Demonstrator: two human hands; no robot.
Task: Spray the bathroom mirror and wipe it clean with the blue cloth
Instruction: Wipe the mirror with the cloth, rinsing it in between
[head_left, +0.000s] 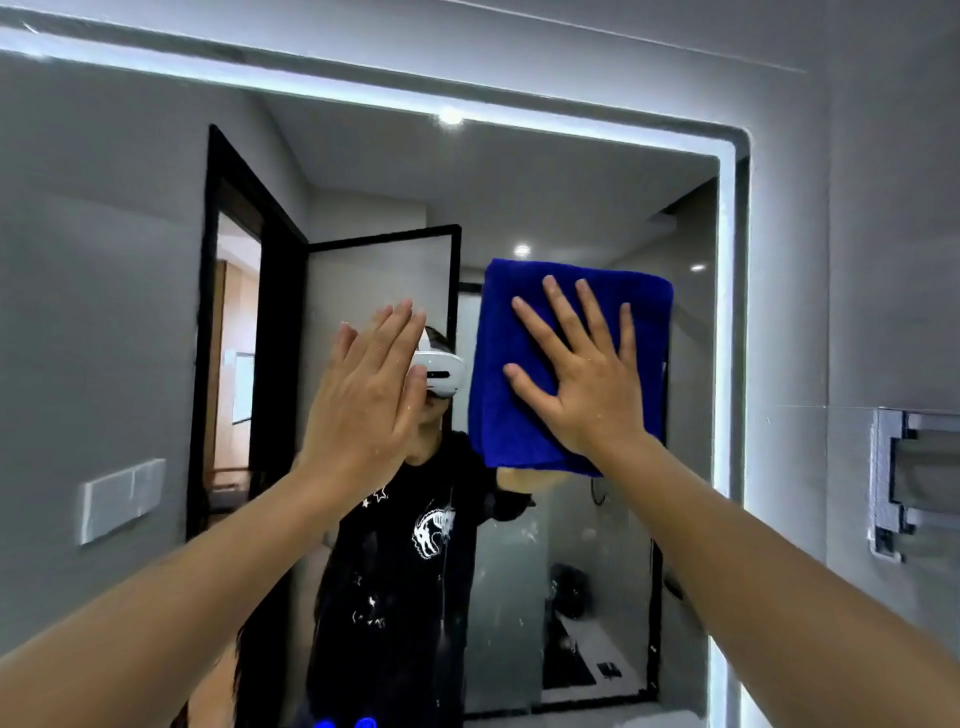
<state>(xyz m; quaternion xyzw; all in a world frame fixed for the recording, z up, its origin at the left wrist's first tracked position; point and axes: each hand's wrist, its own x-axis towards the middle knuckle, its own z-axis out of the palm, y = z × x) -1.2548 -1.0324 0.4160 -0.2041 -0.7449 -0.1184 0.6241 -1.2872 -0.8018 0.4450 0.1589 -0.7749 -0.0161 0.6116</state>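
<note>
The mirror (156, 260) fills most of the wall, a big flat pane with rounded corners and a bright lit strip running along its top and right edges. Its glass shows faint specks and smears low down near the right edge. The blue cloth (524, 364) sits folded into a thick, fuzzy rectangle, pressed flat against the glass in the right half of the mirror, short of the lit right edge and well below the top one. The right hand (587, 384) lies on the cloth with its fingers (558, 312) straight and spread wide, palm down, covering the cloth's middle and lower right corner. The left hand (363, 395) is raised just left of the cloth, apart from it, fingers straight and close together, holding nothing; whether it touches the glass I cannot tell. On the grey wall to the left is a pale switch plate (122, 499); on the right wall, a shiny metal bracket (893, 483).
</note>
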